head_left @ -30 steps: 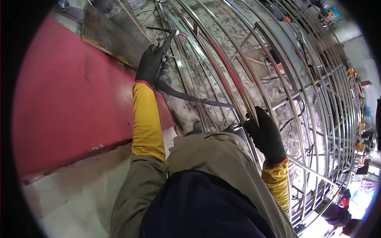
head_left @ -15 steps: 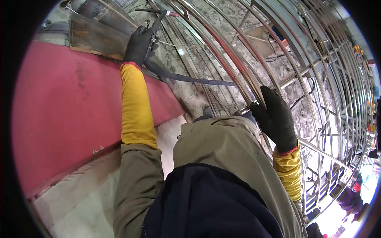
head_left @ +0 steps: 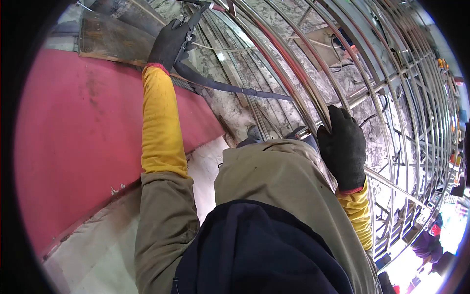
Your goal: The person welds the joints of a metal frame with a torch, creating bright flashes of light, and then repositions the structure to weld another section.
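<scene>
My left hand (head_left: 174,43), in a dark glove with a red cuff, is closed round the handle of a welding torch (head_left: 197,17) at the upper left. The torch's tip lies near the metal bars at the top, and its dark cable (head_left: 230,88) runs from the hand to the right, beneath the bars. On the right, my right hand (head_left: 344,147), gloved too, is wrapped round a shiny tube of the curved metal frame (head_left: 297,93). The undersides of its fingers are hidden.
A red panel (head_left: 93,142) fills the left side, with a brown metal sheet (head_left: 115,41) behind it. Thin metal bars lie on the marked floor beneath the frame. At the lower right is a person (head_left: 427,247) in purple.
My left hand has moved slightly left and up in view with the torch. The fingers of my right hand have drawn closer together on the tube.
</scene>
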{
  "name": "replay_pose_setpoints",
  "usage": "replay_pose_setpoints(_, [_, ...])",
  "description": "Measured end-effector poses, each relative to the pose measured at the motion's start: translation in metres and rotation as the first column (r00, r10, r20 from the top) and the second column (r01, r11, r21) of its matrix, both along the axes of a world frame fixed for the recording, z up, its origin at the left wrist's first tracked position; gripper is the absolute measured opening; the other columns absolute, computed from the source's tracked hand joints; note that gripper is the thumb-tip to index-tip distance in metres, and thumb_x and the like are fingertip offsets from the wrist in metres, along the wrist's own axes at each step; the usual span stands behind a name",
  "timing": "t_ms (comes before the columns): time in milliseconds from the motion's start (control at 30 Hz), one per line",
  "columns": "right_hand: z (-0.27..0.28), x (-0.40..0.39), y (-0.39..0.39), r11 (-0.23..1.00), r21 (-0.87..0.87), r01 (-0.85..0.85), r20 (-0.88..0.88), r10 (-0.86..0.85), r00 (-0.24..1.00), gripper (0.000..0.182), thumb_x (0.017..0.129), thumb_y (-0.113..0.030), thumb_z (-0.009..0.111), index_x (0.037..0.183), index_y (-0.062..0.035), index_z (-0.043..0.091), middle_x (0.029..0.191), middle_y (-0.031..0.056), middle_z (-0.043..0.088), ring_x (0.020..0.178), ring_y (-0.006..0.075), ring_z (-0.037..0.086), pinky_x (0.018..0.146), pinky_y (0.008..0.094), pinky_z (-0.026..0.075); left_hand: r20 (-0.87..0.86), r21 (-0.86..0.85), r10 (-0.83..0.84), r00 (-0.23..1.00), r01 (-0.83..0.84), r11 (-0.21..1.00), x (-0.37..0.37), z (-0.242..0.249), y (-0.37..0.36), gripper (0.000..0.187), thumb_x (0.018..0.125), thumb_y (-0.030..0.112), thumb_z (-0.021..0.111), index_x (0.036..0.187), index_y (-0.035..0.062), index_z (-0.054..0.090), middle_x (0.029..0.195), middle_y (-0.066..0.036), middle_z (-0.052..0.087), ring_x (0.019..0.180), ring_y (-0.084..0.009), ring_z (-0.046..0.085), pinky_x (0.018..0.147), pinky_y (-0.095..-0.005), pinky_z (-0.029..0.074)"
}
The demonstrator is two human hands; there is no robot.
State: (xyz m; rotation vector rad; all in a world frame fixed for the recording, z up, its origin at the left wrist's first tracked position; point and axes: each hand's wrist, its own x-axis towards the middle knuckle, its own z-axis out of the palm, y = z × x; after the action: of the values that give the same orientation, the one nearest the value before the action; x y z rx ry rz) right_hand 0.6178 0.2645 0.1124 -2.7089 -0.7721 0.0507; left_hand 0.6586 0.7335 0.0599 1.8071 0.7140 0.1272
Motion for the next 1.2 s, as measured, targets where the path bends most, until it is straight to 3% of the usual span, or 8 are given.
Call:
replay_pose_setpoints(633, [-0.001,0.001,0.0,0.998,0.04,0.052,-0.092,-0.048,0.995,0.044,0.085,-0.007,0.077,0.128,-0.0034,0.069,0.112,0.025,0.074,0.103,0.049,0.073,0.087,0.0571,0.06,-0.029,0.02,-0.035,0.999,0.036,0.999,0.007,-0.002,0.007,0.037,0.1,0.046,0.071,0.113,0.0122,0.068,0.093,0.0,0.071,0.074,-0.0118,0.067,0.062,-0.032,0.052])
replay_pose_setpoints(933, [-0.005,0.001,-0.004,0.998,0.064,0.025,-0.049,-0.022,0.999,0.047,0.086,-0.009,0.077,0.132,-0.0024,0.069,0.113,0.026,0.074,0.103,0.0498,0.073,0.087,0.0565,0.06,-0.049,-0.022,-0.021,0.999,0.02,1.0,0.004,0.002,-0.001,0.05,0.096,0.059,0.078,0.114,0.013,0.069,0.093,0.001,0.07,0.076,-0.012,0.069,0.064,-0.0322,0.054])
replay_pose_setpoints(1000, [-0.005,0.001,-0.003,0.997,0.066,0.031,-0.061,-0.027,0.998,0.048,0.086,-0.008,0.077,0.132,-0.0022,0.069,0.114,0.0262,0.074,0.103,0.05,0.073,0.087,0.0564,0.06,-0.011,-0.04,0.001,1.0,-0.001,0.999,0.003,0.007,-0.01,0.028,0.105,0.042,0.071,0.113,0.0162,0.064,0.083,0.001,0.069,0.062,-0.0067,0.059,0.049,-0.0267,0.04])
replay_pose_setpoints(1200, [-0.002,0.0,-0.002,0.995,0.097,0.039,-0.057,-0.033,0.998,0.047,0.086,-0.008,0.076,0.132,-0.0022,0.069,0.113,0.0264,0.074,0.103,0.0501,0.073,0.088,0.0563,0.059,-0.013,-0.056,0.008,1.0,-0.009,0.998,0.004,0.006,-0.007,0.027,0.106,0.042,0.07,0.111,0.0164,0.065,0.083,0.001,0.069,0.063,-0.0059,0.059,0.051,-0.0256,0.042])
